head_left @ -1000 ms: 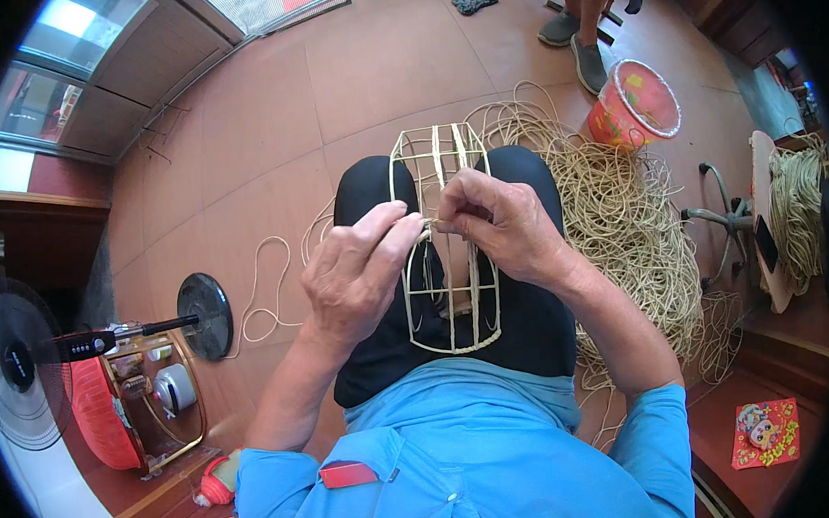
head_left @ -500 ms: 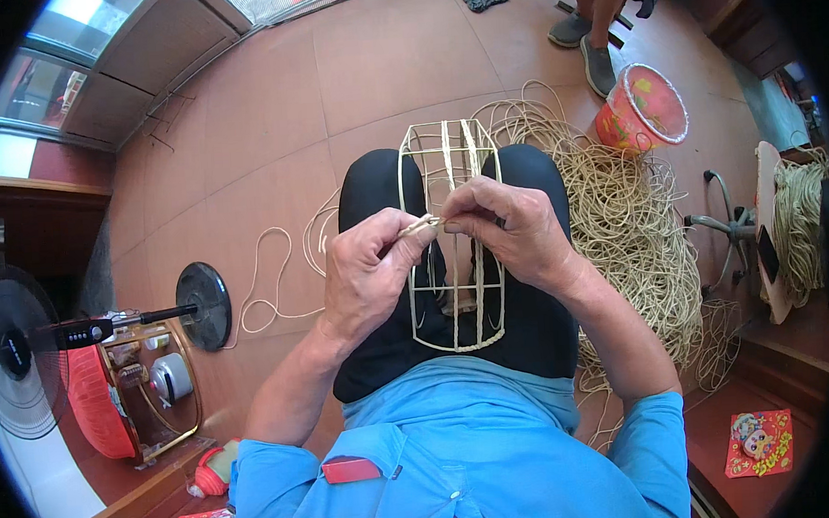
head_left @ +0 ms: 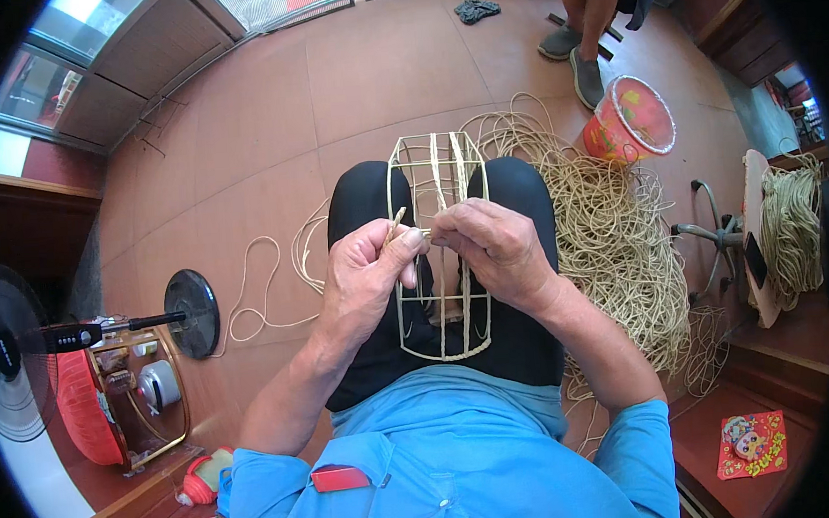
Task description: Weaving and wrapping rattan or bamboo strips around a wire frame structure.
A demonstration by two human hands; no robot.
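Note:
A light-coloured wire basket frame (head_left: 446, 330) rests across my thighs, partly wrapped with pale cord along two of its long bars. Above its middle, my left hand (head_left: 366, 266) pinches the short end of a pale cord (head_left: 395, 224) between thumb and forefinger; the end sticks up past the thumb. Close beside it, my right hand (head_left: 496, 247) has its thumb and fingers pressed together at the same cord, near a bar of the frame. Just how the cord passes between the fingertips is hidden.
A large heap of pale cord (head_left: 622, 276) lies on the floor to my right, below a red bucket (head_left: 628, 121). A person's shoes (head_left: 587, 76) are beyond it. Left stands a fan with a round black base (head_left: 192, 315). A cord-laden chair (head_left: 759, 241) is far right.
My left hand has turned so the cord end now points upward instead of across toward my right hand. The view has shifted slightly.

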